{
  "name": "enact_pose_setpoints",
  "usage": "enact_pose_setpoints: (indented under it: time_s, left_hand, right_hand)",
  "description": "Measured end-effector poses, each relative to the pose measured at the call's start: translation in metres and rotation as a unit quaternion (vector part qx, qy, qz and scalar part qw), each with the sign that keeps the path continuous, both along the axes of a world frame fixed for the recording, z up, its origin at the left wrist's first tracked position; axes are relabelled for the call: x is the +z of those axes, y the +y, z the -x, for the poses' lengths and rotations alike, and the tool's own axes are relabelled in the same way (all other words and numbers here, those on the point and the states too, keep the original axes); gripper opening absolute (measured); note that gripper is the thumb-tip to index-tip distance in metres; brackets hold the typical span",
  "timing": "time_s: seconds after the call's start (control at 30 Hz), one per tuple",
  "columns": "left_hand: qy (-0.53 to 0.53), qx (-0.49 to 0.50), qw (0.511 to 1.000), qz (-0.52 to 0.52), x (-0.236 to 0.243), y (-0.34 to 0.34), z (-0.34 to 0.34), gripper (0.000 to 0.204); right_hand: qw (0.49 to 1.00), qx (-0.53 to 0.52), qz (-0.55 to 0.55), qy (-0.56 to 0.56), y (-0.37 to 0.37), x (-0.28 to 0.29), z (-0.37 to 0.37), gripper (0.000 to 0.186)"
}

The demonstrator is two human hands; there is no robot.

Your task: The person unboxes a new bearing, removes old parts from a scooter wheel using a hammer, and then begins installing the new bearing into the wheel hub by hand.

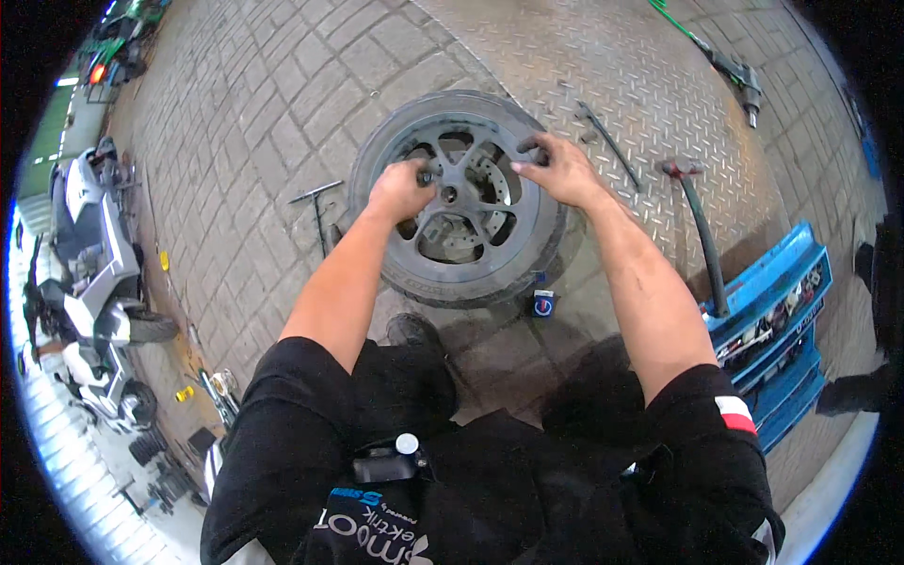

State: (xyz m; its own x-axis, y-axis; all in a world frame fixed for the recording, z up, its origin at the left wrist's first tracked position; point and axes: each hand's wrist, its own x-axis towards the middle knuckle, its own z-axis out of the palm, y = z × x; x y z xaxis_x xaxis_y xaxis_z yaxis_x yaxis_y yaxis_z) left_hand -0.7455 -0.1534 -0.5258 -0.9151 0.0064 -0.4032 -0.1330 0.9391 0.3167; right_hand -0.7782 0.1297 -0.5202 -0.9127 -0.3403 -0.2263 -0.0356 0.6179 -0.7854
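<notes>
A motorcycle wheel [452, 275] with a dark tyre and grey spokes lies flat on the paving in front of me, its brake disc showing through the spokes. My left hand [403, 192] is closed over the spokes left of the hub [449, 195], with a small dark cylindrical piece [427, 177] at its fingertips. On the rim's upper right, my right hand [565, 171] is closed around a small dark piece [536, 154] whose kind I cannot make out. A small blue box [543, 303] stands beside the tyre's near edge.
A T-handle wrench [318, 196] lies left of the wheel. On the metal plate to the right are a dark bar [612, 149] and a hammer [699, 221]. A blue toolbox [767, 282] stands open at right, an air tool [739, 80] lies farther off. Scooters [99, 254] stand at left.
</notes>
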Motion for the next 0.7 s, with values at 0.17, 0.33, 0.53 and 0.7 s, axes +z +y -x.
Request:
enact_pose_setpoints:
  time_s: [0.17,0.33,0.53,0.7]
  left_hand:
    - [0.051,0.055,0.994,-0.084,0.024,-0.019,0.02,0.043]
    - [-0.023,-0.048,0.954,-0.294,0.044,-0.001,0.036,0.037]
    - [-0.079,-0.035,0.933,-0.349,0.069,0.028,0.033,0.035]
    - [-0.08,-0.059,0.909,-0.406,0.051,0.014,0.031,0.042]
  right_hand:
    - [0.999,0.028,-0.019,-0.007,-0.014,0.011,-0.006,0.042]
    - [0.999,0.03,0.029,-0.007,-0.027,0.002,-0.013,0.061]
    - [0.999,0.035,-0.002,0.037,-0.047,0.029,-0.015,0.048]
    - [0.999,0.035,-0.015,-0.016,-0.037,0.024,-0.003,0.041]
